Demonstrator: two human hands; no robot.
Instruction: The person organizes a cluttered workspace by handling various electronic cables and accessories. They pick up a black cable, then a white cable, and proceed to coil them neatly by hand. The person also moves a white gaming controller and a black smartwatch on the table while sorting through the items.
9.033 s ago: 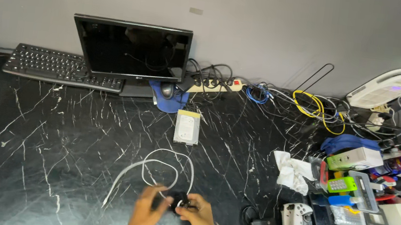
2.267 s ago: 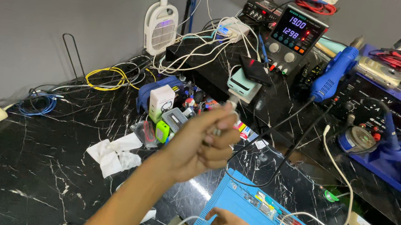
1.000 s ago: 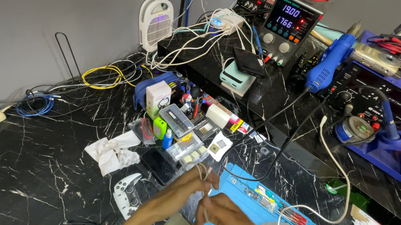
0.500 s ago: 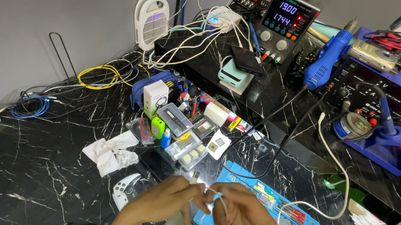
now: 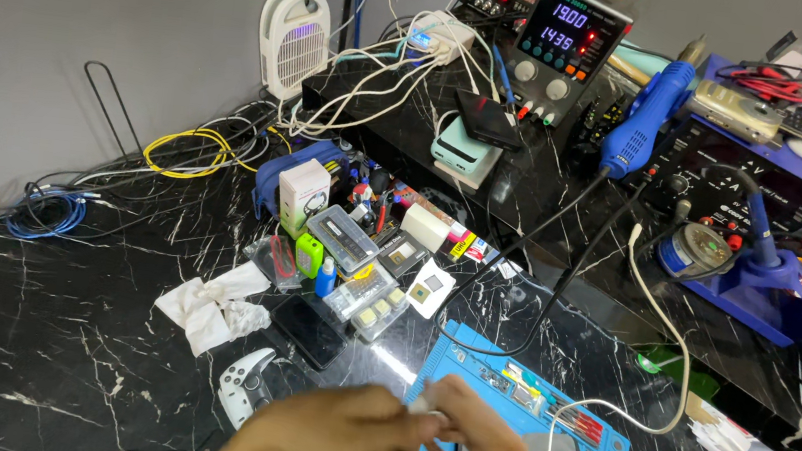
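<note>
Both hands meet at the bottom of the view, blurred by motion, over the near edge of a blue work mat [image 5: 587,448]. My left hand [image 5: 337,432] comes in from the lower left, its fingers curled toward the right. My right hand [image 5: 482,444], with a thin band at the wrist, faces it. Between their fingertips both pinch a small white piece [image 5: 420,408]; what it is cannot be made out. A white cable [image 5: 657,315] runs from the back shelf down toward my right hand.
A white game controller [image 5: 239,390], a black phone [image 5: 308,331] and a crumpled tissue [image 5: 209,304] lie left of the hands. Small parts boxes [image 5: 351,242] cluster behind. Further back stand a bench power supply [image 5: 569,33], a blue hot-air gun [image 5: 642,122] and a blue soldering stand [image 5: 762,282].
My left hand, raised toward the parts boxes 2.3 s ago, has come down to meet my right hand low over the mat. Both now close on the small white piece.
</note>
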